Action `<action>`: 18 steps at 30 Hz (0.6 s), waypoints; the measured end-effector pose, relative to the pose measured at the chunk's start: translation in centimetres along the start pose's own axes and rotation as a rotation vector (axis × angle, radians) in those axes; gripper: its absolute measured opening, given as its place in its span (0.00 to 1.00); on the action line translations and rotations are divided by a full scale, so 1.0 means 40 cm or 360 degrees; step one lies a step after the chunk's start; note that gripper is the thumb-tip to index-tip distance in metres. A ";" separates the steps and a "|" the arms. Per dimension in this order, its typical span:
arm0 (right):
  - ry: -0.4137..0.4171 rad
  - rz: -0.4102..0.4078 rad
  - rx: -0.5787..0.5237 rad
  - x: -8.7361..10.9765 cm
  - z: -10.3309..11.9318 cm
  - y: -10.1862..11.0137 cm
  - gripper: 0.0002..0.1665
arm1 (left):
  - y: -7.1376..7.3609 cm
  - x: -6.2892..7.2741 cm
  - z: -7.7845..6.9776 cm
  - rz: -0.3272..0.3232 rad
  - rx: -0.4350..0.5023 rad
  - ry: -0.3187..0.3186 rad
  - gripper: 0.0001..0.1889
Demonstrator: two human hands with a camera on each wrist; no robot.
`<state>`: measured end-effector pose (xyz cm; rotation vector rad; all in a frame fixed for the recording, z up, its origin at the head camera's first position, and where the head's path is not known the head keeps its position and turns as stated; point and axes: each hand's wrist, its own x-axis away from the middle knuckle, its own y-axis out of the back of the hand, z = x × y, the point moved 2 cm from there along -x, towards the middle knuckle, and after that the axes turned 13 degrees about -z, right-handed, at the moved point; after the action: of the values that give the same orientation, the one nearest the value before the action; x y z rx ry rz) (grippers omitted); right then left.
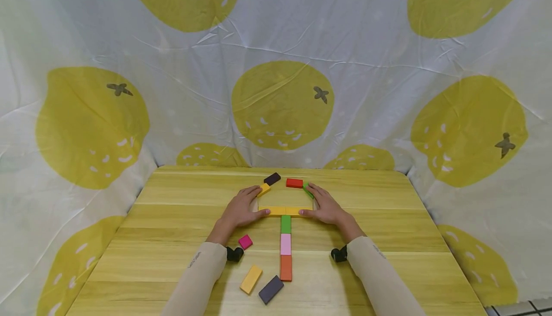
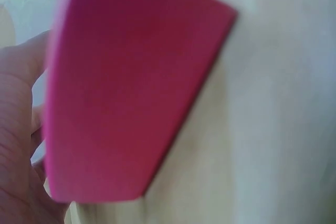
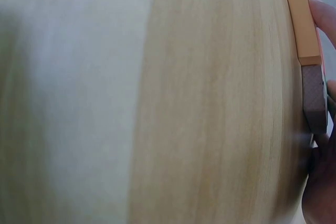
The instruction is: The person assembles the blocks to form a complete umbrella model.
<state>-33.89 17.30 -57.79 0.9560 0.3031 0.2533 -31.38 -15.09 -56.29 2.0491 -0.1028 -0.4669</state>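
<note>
My left hand [image 1: 240, 209] rests on the table, its fingertips at a tilted yellow block [image 1: 264, 190] and its thumb at the left yellow crossbar block [image 1: 276, 211]. Mirroring it, my right hand [image 1: 326, 208] reaches a tilted green block [image 1: 308, 191] with its fingertips; its thumb touches the right yellow crossbar block [image 1: 294, 212]. A black block [image 1: 272, 179] and a red block [image 1: 294, 183] lie beyond, with a gap between them. Below the crossbar runs a stem of green [image 1: 286, 224], light pink [image 1: 286, 244] and orange [image 1: 286, 268] blocks. My hands hide part of the outline's sides.
Near my left wrist lies a magenta block [image 1: 245, 242], large in the left wrist view. A loose yellow block [image 1: 251, 279] and a dark grey block [image 1: 271, 290] are left of the stem. A lemon-print cloth [image 1: 284, 42] hangs behind the wooden table [image 1: 172, 220].
</note>
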 end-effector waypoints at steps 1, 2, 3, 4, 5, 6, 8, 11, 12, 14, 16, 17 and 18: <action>0.0000 -0.0001 -0.0001 0.000 0.000 0.000 0.59 | 0.000 0.000 0.000 0.0004 -0.0001 0.0002 0.48; 0.0002 -0.0002 0.0000 0.000 -0.001 -0.001 0.59 | 0.000 0.000 0.000 0.0008 -0.0001 0.0003 0.48; 0.0002 -0.0005 -0.0003 0.000 -0.001 -0.002 0.59 | 0.000 0.001 0.001 0.0010 -0.0001 0.0003 0.48; 0.0001 -0.0005 -0.0003 0.000 -0.001 -0.002 0.59 | 0.000 0.001 0.001 0.0010 -0.0001 0.0003 0.48; 0.0001 -0.0005 -0.0005 0.000 -0.001 -0.003 0.59 | 0.000 0.000 0.001 0.0012 -0.0006 0.0003 0.48; 0.0001 -0.0004 -0.0005 0.000 0.000 -0.003 0.59 | 0.000 0.000 0.001 0.0013 -0.0009 0.0003 0.48; -0.0001 -0.0005 -0.0015 0.000 0.001 -0.003 0.59 | 0.002 -0.003 -0.001 0.0008 -0.0016 0.0003 0.48; 0.0007 -0.0008 -0.0038 -0.001 0.006 0.000 0.59 | 0.008 -0.011 -0.009 -0.0004 -0.0037 0.0009 0.50; 0.0010 -0.0010 -0.0044 0.000 0.007 0.001 0.59 | 0.011 -0.016 -0.013 -0.0009 -0.0038 0.0014 0.51; 0.0020 -0.0012 -0.0040 0.001 0.008 0.003 0.58 | 0.017 -0.028 -0.023 -0.0013 -0.0030 0.0027 0.52; 0.0023 -0.0014 -0.0031 0.002 0.007 0.003 0.58 | 0.021 -0.044 -0.034 -0.0004 -0.0021 0.0030 0.53; 0.0022 -0.0012 -0.0026 0.002 0.007 0.004 0.58 | 0.022 -0.052 -0.039 0.0006 -0.0018 0.0032 0.53; 0.0019 -0.0015 -0.0027 0.003 0.006 0.004 0.58 | 0.023 -0.061 -0.045 0.0018 -0.0018 0.0029 0.53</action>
<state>-33.71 17.24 -57.54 0.9362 0.3160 0.2525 -32.87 -13.44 -54.05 2.0405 -0.1005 -0.4405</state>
